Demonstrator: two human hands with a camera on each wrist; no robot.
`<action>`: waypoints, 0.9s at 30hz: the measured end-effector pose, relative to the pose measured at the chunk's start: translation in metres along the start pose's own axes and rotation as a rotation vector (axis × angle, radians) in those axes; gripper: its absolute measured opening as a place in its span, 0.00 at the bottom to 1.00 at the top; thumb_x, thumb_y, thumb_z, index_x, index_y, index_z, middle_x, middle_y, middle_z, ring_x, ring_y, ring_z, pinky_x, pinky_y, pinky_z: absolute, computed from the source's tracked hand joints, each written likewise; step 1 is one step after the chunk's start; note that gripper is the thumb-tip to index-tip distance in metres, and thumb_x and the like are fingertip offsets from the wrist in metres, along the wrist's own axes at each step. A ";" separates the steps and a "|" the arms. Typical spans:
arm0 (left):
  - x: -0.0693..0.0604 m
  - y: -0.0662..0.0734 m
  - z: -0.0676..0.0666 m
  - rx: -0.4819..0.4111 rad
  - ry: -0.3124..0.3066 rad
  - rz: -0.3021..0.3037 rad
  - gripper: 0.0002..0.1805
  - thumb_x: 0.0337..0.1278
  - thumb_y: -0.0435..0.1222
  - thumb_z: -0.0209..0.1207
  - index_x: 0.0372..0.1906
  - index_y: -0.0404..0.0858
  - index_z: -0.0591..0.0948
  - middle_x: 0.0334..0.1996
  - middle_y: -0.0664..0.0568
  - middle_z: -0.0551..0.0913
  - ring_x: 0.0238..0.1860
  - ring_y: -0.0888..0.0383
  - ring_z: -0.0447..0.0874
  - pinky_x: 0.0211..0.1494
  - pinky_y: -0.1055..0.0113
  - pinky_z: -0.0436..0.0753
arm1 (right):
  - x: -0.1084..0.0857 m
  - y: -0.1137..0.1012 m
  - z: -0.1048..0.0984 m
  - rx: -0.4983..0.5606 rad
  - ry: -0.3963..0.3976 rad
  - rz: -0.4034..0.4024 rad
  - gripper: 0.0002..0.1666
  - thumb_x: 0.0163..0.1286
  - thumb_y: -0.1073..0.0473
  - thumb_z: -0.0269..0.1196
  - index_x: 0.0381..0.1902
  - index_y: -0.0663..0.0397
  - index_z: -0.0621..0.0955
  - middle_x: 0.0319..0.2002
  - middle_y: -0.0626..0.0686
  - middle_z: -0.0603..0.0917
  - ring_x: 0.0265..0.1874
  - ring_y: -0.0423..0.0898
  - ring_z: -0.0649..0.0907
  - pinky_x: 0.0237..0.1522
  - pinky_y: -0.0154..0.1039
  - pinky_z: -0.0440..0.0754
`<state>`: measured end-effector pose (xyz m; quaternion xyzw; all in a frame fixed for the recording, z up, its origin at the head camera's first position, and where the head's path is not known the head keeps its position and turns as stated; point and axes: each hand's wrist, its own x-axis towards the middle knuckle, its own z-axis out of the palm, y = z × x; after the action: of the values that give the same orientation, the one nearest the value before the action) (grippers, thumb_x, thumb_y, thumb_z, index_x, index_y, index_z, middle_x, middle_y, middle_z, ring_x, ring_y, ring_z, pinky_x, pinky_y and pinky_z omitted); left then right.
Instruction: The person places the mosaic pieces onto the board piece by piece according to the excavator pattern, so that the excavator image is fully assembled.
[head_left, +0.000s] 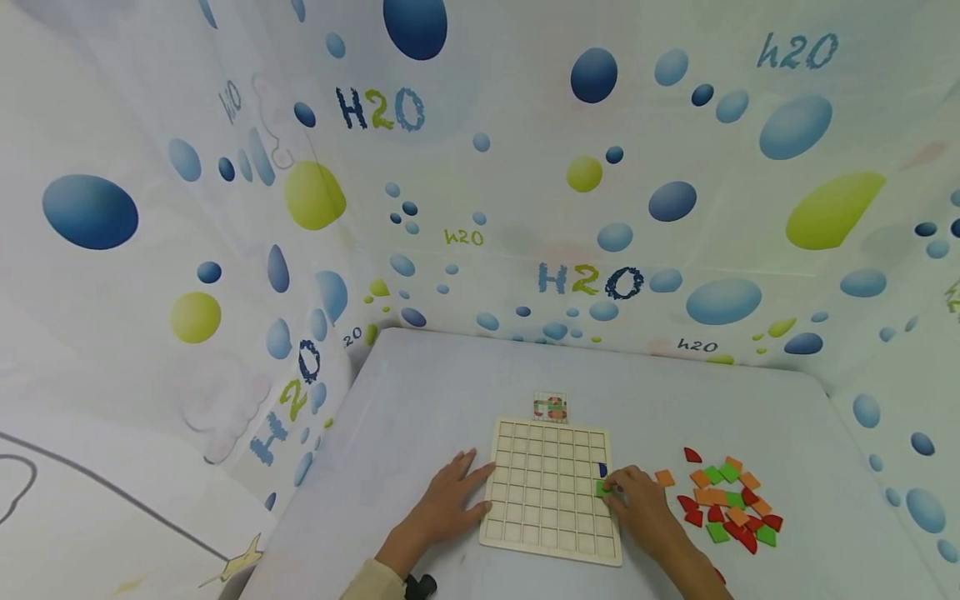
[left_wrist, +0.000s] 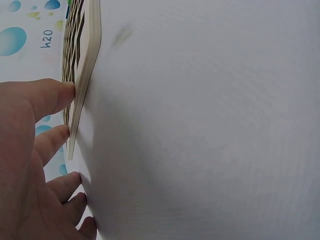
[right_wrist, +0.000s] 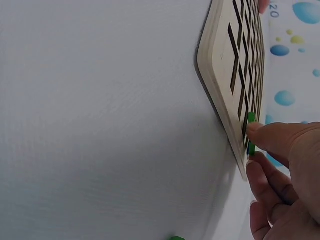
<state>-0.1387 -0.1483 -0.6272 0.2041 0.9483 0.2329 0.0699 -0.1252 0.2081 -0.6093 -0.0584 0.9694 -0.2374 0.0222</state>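
A square wooden grid board (head_left: 536, 490) lies on the white table. My left hand (head_left: 447, 502) rests at its left edge with fingers spread, thumb and forefinger touching the rim; in the left wrist view the thumb (left_wrist: 52, 95) presses on the board's edge. At the board's right side my right hand (head_left: 641, 508) pinches a green square tile (head_left: 602, 488) between thumb and fingers, over the rightmost column. The right wrist view shows this green tile (right_wrist: 251, 118) tilted on edge against the board. Just beyond it, a dark blue piece (head_left: 603, 470) sits in a cell.
A small pattern card (head_left: 551, 407) lies behind the board. Right of my right hand is a loose pile of orange, green and red tiles (head_left: 735, 500). A black object (head_left: 422, 587) is near my left wrist. A printed sheet (head_left: 525, 208) walls the table's back and sides.
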 end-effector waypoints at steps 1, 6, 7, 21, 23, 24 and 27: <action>0.000 0.000 0.000 -0.003 0.000 0.000 0.33 0.72 0.53 0.60 0.79 0.53 0.71 0.82 0.40 0.62 0.82 0.36 0.58 0.79 0.35 0.63 | 0.000 0.000 0.000 -0.005 0.001 -0.001 0.09 0.67 0.62 0.74 0.40 0.45 0.84 0.46 0.51 0.83 0.48 0.50 0.83 0.57 0.62 0.80; -0.001 0.001 -0.001 -0.009 -0.004 -0.001 0.34 0.72 0.52 0.61 0.79 0.52 0.71 0.82 0.40 0.62 0.82 0.36 0.58 0.79 0.35 0.63 | 0.000 0.000 0.003 -0.020 0.022 -0.004 0.09 0.67 0.61 0.75 0.40 0.44 0.84 0.45 0.50 0.83 0.48 0.50 0.83 0.55 0.60 0.80; -0.001 0.002 -0.001 -0.009 -0.004 -0.001 0.34 0.72 0.52 0.61 0.79 0.52 0.71 0.82 0.40 0.62 0.82 0.36 0.58 0.79 0.35 0.63 | -0.001 0.000 0.003 -0.019 0.025 -0.001 0.09 0.67 0.61 0.74 0.40 0.44 0.84 0.45 0.49 0.83 0.48 0.50 0.83 0.55 0.60 0.80; 0.000 0.000 0.001 -0.004 -0.008 -0.014 0.34 0.72 0.53 0.60 0.79 0.53 0.71 0.82 0.41 0.62 0.82 0.37 0.57 0.80 0.36 0.63 | -0.004 -0.003 0.003 -0.011 0.044 -0.007 0.09 0.68 0.62 0.74 0.41 0.46 0.84 0.46 0.51 0.83 0.50 0.52 0.83 0.56 0.57 0.85; 0.000 0.000 0.001 -0.003 -0.007 -0.012 0.34 0.72 0.53 0.60 0.79 0.53 0.71 0.82 0.41 0.62 0.82 0.37 0.57 0.80 0.36 0.63 | -0.004 -0.002 0.004 -0.013 0.051 -0.016 0.09 0.68 0.62 0.74 0.40 0.46 0.84 0.46 0.51 0.83 0.50 0.52 0.83 0.56 0.58 0.84; 0.000 0.000 0.001 -0.005 -0.003 -0.008 0.34 0.72 0.53 0.60 0.79 0.53 0.71 0.82 0.41 0.62 0.82 0.37 0.58 0.79 0.36 0.64 | -0.004 -0.002 0.004 -0.013 0.054 -0.018 0.09 0.68 0.62 0.74 0.40 0.46 0.84 0.46 0.51 0.83 0.50 0.52 0.83 0.56 0.58 0.84; -0.001 0.002 -0.001 -0.012 -0.002 -0.005 0.33 0.72 0.52 0.60 0.79 0.52 0.71 0.82 0.40 0.62 0.82 0.36 0.57 0.79 0.35 0.63 | -0.003 -0.001 0.006 -0.006 0.063 -0.021 0.09 0.67 0.62 0.74 0.40 0.45 0.84 0.45 0.50 0.83 0.51 0.53 0.83 0.56 0.60 0.81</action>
<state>-0.1369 -0.1474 -0.6254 0.2017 0.9473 0.2382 0.0724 -0.1214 0.2048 -0.6140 -0.0612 0.9697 -0.2362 -0.0110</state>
